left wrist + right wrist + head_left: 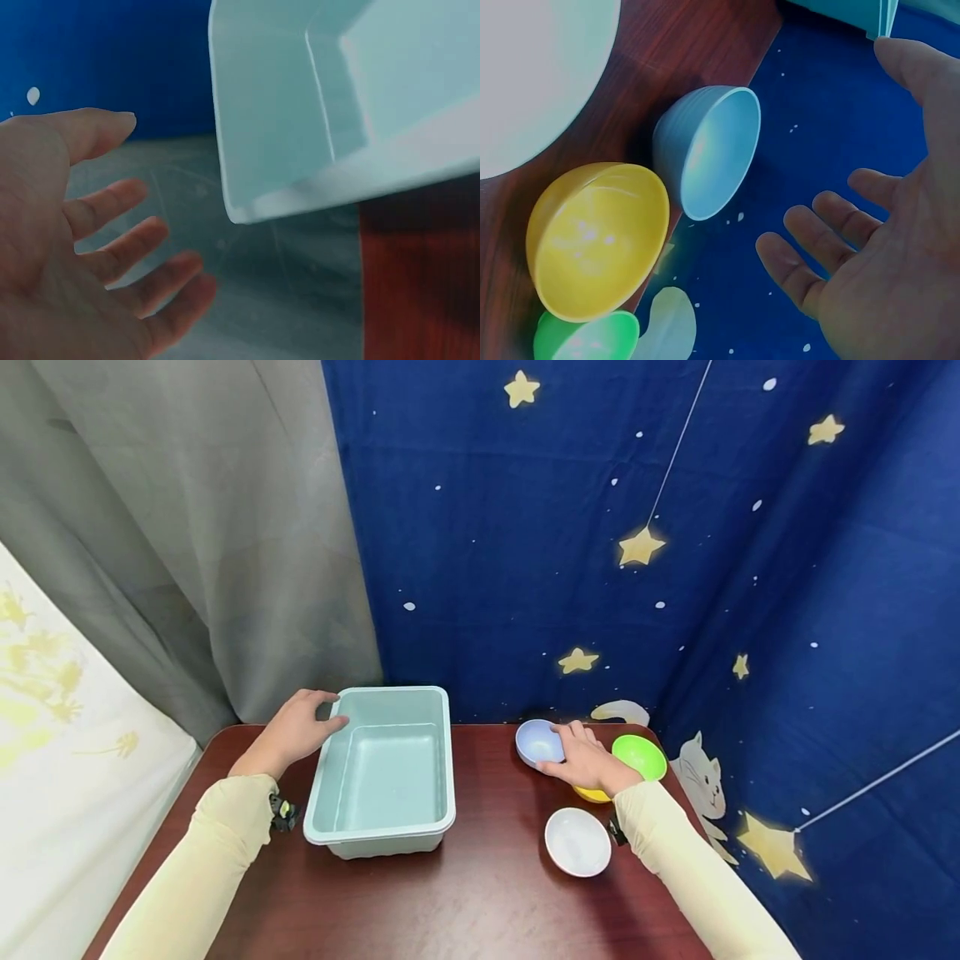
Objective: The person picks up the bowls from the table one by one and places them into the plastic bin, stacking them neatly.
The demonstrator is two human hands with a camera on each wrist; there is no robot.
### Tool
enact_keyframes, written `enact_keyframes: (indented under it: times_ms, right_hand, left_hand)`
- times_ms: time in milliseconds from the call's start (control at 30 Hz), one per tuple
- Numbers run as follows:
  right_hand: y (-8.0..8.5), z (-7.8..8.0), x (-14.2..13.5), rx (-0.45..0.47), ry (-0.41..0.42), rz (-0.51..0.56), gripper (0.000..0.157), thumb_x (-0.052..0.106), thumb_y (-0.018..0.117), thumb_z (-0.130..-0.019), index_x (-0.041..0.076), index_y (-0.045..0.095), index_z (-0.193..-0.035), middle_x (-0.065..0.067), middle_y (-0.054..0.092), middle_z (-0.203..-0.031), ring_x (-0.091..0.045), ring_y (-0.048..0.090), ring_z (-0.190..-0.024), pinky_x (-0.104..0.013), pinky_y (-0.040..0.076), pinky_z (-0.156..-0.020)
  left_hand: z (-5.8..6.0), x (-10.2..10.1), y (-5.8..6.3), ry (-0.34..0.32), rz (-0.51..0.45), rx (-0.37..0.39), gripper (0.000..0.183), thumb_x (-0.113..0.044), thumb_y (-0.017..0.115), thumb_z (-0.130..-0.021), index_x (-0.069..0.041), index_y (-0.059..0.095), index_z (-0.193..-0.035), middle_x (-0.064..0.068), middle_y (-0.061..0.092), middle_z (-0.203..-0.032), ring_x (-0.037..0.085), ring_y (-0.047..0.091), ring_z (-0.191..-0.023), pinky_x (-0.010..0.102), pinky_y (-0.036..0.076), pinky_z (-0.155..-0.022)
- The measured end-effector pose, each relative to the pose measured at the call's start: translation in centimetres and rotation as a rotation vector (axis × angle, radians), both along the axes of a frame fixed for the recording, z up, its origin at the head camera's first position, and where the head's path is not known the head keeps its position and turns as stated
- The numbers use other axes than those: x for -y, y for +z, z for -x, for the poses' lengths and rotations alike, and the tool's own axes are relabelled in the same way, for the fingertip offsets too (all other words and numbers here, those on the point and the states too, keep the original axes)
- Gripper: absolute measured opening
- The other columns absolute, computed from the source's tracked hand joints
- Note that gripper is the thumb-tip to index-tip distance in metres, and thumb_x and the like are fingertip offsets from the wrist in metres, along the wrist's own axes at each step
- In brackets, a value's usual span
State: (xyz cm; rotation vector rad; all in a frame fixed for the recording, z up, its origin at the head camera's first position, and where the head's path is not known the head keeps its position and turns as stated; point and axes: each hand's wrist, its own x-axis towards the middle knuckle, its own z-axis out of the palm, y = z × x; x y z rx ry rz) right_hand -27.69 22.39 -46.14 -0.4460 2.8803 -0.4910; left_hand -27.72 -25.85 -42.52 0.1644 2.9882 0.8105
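My left hand [300, 729] hovers at the left rim of a pale teal plastic tub [390, 777], thumb and fingers spread apart. In the left wrist view a gap shows between that hand [97, 240] and the tub's corner. Over the far right of the table, my right hand [587, 758] reaches above a light blue bowl [537, 743], its fingers loosely extended. The right wrist view has the hand [885, 232] apart from the blue bowl [724, 154], holding nothing. A yellow bowl [604, 240] sits beside the blue one, mostly hidden by the hand in the head view.
A green bowl [639, 757] stands near the table's far right corner. Closer to me is a white bowl [577, 842]. The reddish-brown table [480, 885] ends at a blue star-patterned curtain [510, 543] and a grey curtain [225, 527].
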Motion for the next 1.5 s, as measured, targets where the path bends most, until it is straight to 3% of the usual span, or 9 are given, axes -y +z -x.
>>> enact_keyframes:
  times_ms: [200, 433, 700, 967, 1133, 1367, 1500]
  right_hand:
    - [-0.5, -0.7, -0.7, 0.003, 0.019, -0.013, 0.09, 0.059, 0.066, -0.091, 0.004, 0.037, -0.155, -0.019, 0.042, -0.146, -0.037, 0.042, -0.128, -0.055, 0.04, -0.109]
    - [-0.7, -2.0, -1.4, 0.004, 0.037, 0.0, 0.088, 0.063, 0.066, -0.089, 0.006, 0.042, -0.152, -0.014, 0.05, -0.135, -0.026, 0.046, -0.118, -0.046, 0.046, -0.102]
    - [-1.1, -3.0, -2.0, 0.02, 0.035, 0.057, 0.084, 0.061, 0.068, -0.089, 0.006, 0.048, -0.149, -0.009, 0.053, -0.134, -0.024, 0.045, -0.123, -0.048, 0.043, -0.107]
    - [-1.8, -4.2, -2.0, -0.054, 0.011, -0.007, 0.082, 0.066, 0.069, -0.084, 0.006, 0.058, -0.139, -0.009, 0.058, -0.133, -0.028, 0.049, -0.126, -0.052, 0.042, -0.11]
    - [-2.5, -4.9, -2.2, -0.049, -0.009, -0.004, 0.08, 0.065, 0.071, -0.083, 0.006, 0.059, -0.137, -0.013, 0.059, -0.137, -0.031, 0.049, -0.128, -0.056, 0.038, -0.112]
    - [-3.4, -6.1, -2.5, -0.012, -0.025, 0.028, 0.083, 0.065, 0.072, -0.082, 0.006, 0.058, -0.14, -0.01, 0.06, -0.133, -0.026, 0.05, -0.12, -0.051, 0.043, -0.103]
    - [-3.6, -6.4, -2.6, -0.003, -0.041, 0.039, 0.084, 0.064, 0.072, -0.083, 0.005, 0.057, -0.141, -0.012, 0.06, -0.132, -0.026, 0.049, -0.119, -0.051, 0.043, -0.103]
  left_hand:
    - [-0.6, 0.8, -0.9, 0.013, -0.012, 0.014, 0.062, -0.039, 0.058, -0.101, 0.003, 0.048, -0.145, 0.032, 0.039, -0.15, 0.048, 0.043, -0.134, 0.066, 0.038, -0.112]
    - [-1.1, 1.4, -2.0, 0.02, -0.056, 0.003, 0.057, -0.037, 0.06, -0.1, -0.002, 0.051, -0.145, 0.03, 0.039, -0.148, 0.045, 0.051, -0.122, 0.063, 0.046, -0.102]
    - [-1.9, 2.6, -3.3, 0.042, -0.151, -0.061, 0.05, -0.041, 0.062, -0.101, -0.013, 0.059, -0.142, 0.023, 0.041, -0.149, 0.043, 0.05, -0.128, 0.06, 0.048, -0.101]
    - [-3.0, 3.7, -4.6, 0.03, -0.194, -0.116, 0.04, -0.033, 0.068, -0.099, -0.013, 0.067, -0.134, 0.019, 0.048, -0.144, 0.041, 0.055, -0.124, 0.058, 0.051, -0.1]
    - [-3.5, 4.0, -5.5, 0.01, -0.196, -0.12, 0.038, -0.035, 0.069, -0.098, -0.015, 0.069, -0.131, 0.017, 0.05, -0.143, 0.038, 0.056, -0.122, 0.053, 0.052, -0.096]
    - [-4.1, 4.3, -6.2, 0.005, -0.21, -0.109, 0.041, -0.039, 0.067, -0.099, -0.015, 0.069, -0.131, 0.016, 0.051, -0.143, 0.036, 0.059, -0.12, 0.049, 0.052, -0.095]
    - [-4.3, 4.4, -6.7, 0.02, -0.22, -0.12, 0.041, -0.042, 0.068, -0.098, -0.016, 0.071, -0.13, 0.015, 0.052, -0.142, 0.035, 0.06, -0.119, 0.04, 0.054, -0.092]
